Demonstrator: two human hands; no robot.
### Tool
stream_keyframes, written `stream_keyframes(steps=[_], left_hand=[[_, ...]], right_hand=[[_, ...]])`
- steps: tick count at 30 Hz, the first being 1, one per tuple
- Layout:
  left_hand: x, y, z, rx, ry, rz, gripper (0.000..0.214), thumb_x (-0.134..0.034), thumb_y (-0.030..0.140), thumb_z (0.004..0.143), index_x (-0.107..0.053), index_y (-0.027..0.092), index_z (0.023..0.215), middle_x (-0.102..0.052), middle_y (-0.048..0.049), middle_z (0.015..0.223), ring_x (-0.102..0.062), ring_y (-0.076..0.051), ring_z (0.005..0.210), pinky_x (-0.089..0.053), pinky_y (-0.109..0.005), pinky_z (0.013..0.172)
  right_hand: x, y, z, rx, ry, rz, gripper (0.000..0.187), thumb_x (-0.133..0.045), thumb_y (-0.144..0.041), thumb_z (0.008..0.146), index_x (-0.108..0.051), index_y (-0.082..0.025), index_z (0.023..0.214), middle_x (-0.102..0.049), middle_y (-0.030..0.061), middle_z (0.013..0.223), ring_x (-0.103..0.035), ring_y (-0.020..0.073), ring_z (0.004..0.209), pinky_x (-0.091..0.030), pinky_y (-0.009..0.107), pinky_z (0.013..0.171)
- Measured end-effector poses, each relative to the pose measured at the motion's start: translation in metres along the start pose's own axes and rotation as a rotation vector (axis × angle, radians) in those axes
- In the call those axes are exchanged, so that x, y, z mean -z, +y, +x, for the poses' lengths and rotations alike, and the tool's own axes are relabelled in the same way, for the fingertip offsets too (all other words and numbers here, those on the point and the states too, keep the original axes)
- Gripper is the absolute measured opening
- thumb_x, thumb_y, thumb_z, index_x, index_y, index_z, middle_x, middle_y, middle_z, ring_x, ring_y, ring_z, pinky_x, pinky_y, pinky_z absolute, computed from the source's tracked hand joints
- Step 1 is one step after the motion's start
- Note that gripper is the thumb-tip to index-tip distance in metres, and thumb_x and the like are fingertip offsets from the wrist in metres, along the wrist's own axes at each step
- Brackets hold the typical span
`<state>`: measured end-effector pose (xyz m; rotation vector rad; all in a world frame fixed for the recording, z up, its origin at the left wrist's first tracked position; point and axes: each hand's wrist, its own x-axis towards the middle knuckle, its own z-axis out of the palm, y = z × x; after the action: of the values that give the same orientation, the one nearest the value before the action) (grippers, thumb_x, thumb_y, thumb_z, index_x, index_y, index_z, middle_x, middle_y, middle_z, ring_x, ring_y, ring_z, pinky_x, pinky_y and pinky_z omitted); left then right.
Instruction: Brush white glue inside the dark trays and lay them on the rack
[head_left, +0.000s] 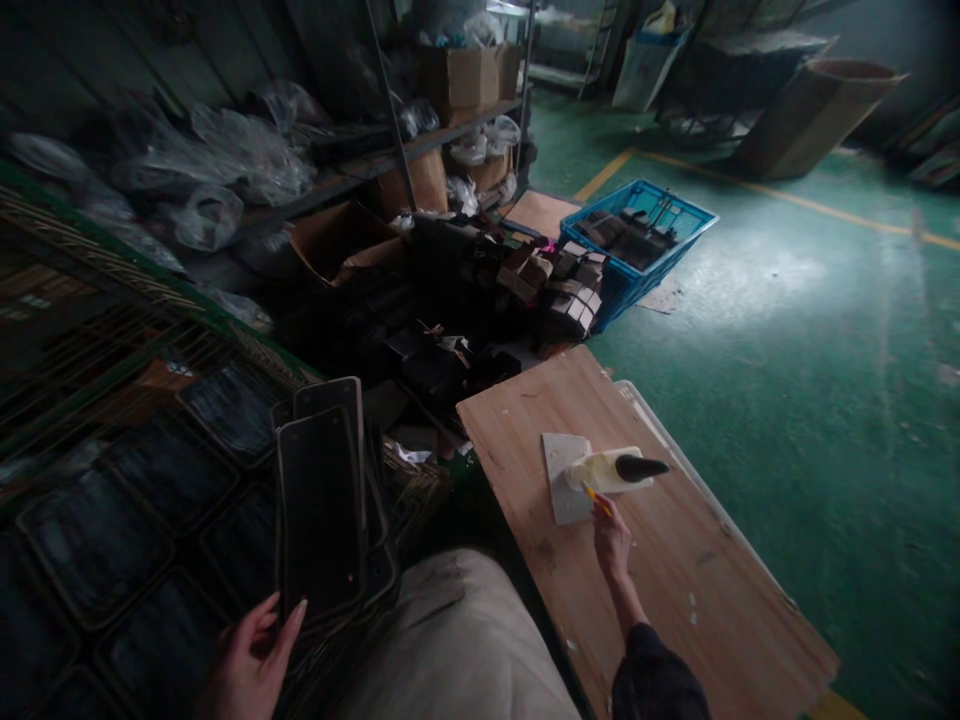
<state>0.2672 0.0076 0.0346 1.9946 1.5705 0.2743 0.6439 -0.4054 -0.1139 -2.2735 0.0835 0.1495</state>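
Observation:
My right hand (612, 540) is closed around a thin yellow stick-like tool (596, 498); its kind is too small to tell. The tool's far tip meets the base of a pale cream bottle (611, 468) with a black tapered top (639, 468). Under the bottle lies a grey-white plate (564, 470) on a wooden board (712, 560). My left hand (255, 655), thumb and fingers apart, is at the lower left corner of a black rounded panel (321, 510). That panel rests on top of other similar panels (381, 560).
More dark panels (172, 470) lie in rows at left, beside a green wire rack (172, 290). Dark bundles (435, 360) and a blue crate (660, 265) stand ahead. Shelving with plastic bags (240, 150) and boxes (461, 80) lines the back. Green floor (825, 400) runs right.

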Motion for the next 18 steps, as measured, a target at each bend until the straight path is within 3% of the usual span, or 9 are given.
stream_keyframes(steps=[4, 9, 14, 18], left_hand=[[-0.001, 0.004, -0.001, 0.091, -0.047, -0.100, 0.087, -0.065, 0.092, 0.047, -0.068, 0.020, 0.097, -0.069, -0.0059, 0.081, -0.069, -0.028, 0.073, -0.056, -0.038, 0.063], [0.002, 0.016, -0.005, 0.142, -0.029, -0.152, 0.088, -0.069, 0.090, 0.044, -0.068, 0.020, 0.095, -0.069, -0.0036, 0.077, -0.069, -0.026, 0.072, -0.055, -0.036, 0.062], [0.000, 0.014, -0.005, 0.223, -0.032, -0.198, 0.088, -0.072, 0.088, 0.042, -0.068, 0.018, 0.094, -0.069, -0.0035, 0.074, -0.069, -0.027, 0.069, -0.054, -0.036, 0.058], [-0.002, 0.017, -0.007, 0.258, -0.002, -0.243, 0.087, -0.073, 0.087, 0.039, -0.067, 0.018, 0.091, -0.068, -0.0040, 0.073, -0.068, -0.026, 0.067, -0.054, -0.036, 0.055]], right_hand=[[-0.027, 0.003, 0.012, -0.143, 0.149, 0.252, 0.071, -0.047, -0.079, 0.080, -0.061, -0.015, 0.106, -0.071, 0.0083, 0.079, -0.071, 0.0216, 0.067, -0.058, 0.032, 0.061], [-0.055, 0.009, 0.018, -0.289, 0.321, 0.477, 0.061, -0.046, -0.077, 0.080, -0.050, -0.021, 0.103, -0.063, -0.0012, 0.066, -0.069, 0.0199, 0.057, -0.062, 0.038, 0.060], [-0.043, 0.013, 0.008, -0.360, 0.385, 0.533, 0.046, -0.048, -0.066, 0.087, -0.050, -0.022, 0.097, -0.058, -0.0030, 0.059, -0.066, 0.0197, 0.051, -0.063, 0.041, 0.058], [-0.023, 0.000, 0.002, -0.306, 0.267, 0.504, 0.045, -0.048, -0.067, 0.082, -0.051, -0.024, 0.092, -0.062, 0.0023, 0.058, -0.068, 0.0287, 0.051, -0.062, 0.053, 0.057]])
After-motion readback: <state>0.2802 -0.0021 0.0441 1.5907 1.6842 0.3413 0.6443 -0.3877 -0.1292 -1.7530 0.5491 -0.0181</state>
